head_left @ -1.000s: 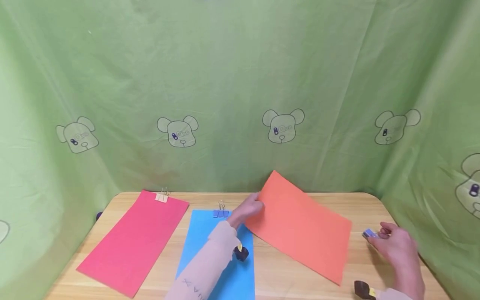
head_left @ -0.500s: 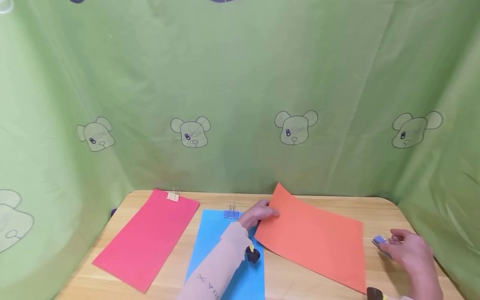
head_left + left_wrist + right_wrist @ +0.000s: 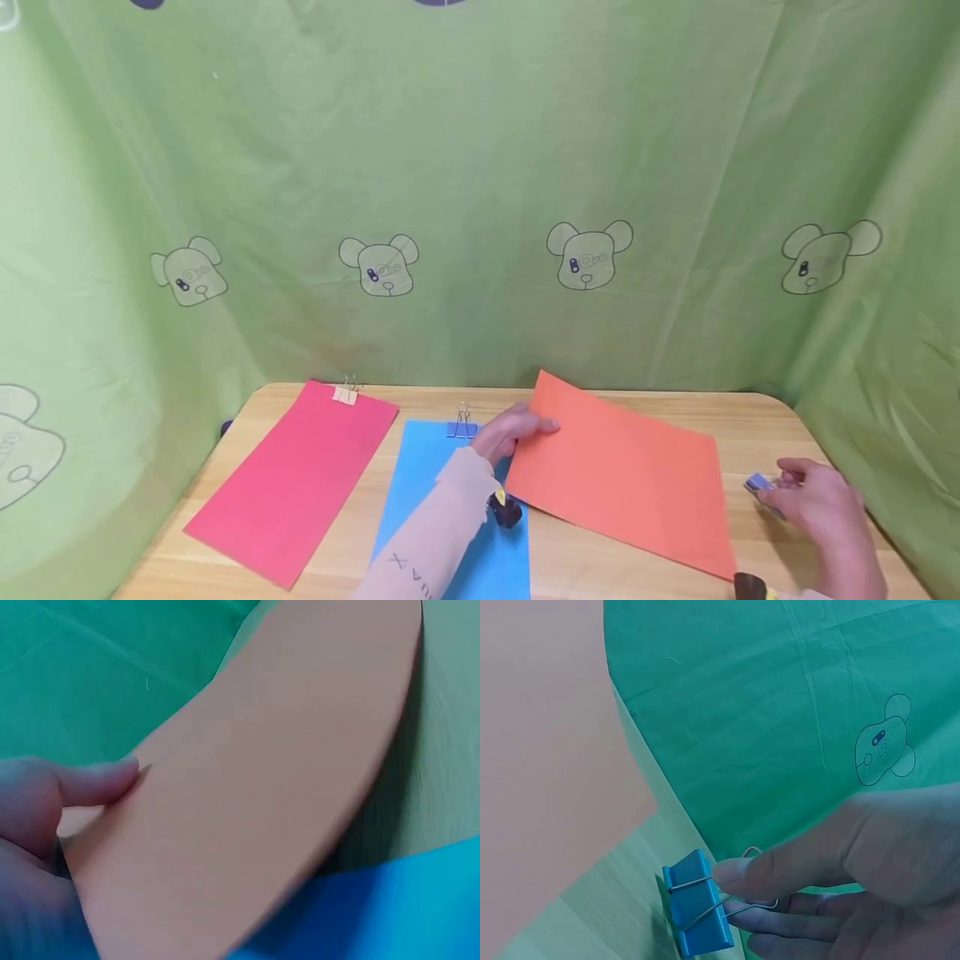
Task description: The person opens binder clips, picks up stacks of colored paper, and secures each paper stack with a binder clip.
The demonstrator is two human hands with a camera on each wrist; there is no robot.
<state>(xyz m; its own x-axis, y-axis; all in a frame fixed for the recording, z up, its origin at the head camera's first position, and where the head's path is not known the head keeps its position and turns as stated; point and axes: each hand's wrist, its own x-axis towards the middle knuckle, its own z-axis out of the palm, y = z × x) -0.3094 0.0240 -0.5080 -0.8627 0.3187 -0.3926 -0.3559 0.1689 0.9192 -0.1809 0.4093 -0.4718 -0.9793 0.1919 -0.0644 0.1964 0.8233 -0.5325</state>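
Note:
An orange sheet of paper is held by its left edge in my left hand, thumb on top, as the left wrist view shows. That edge is lifted and the sheet bows between there and the table, its left corner above the blue paper. Off the sheet's right side, my right hand pinches a blue binder clip by its wire handles, thumb against fingers. The clip is just above the table, gripping no paper.
Blue paper bears a blue binder clip on its far edge. Further left lies a red sheet with a pale binder clip. A green curtain hangs behind the wooden table.
The orange sheet has come down lower and flatter, its far corner dropping. My left thumb now lies straighter over its edge. The view has shifted; the right hand still holds the clip.

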